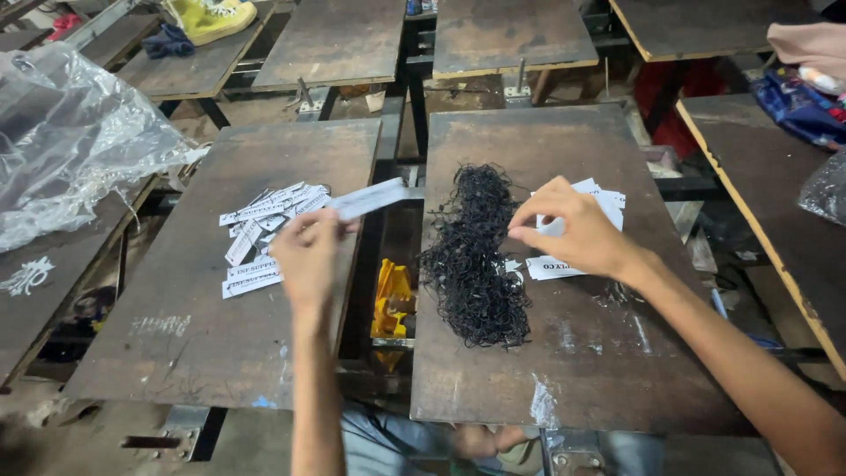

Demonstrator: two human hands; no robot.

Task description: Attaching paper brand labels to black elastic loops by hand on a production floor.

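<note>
L hand [307, 256] gripped a white label [367, 198] (blurred); R hand [577, 231] pinched labels [577, 229] beside black string pile [474, 256] on bench [608, 353].

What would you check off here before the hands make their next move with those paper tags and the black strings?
1. Left hand has a white tag pinched in its fingers: ok.
2. Right hand is at the stack of tags beside the black strings: ok.
3. Right fingers have a string picked up: cannot tell.
4. Finished pile of tags lies fully on the left board: ok.
5. Strings clear of the gap between boards: ok.
</note>
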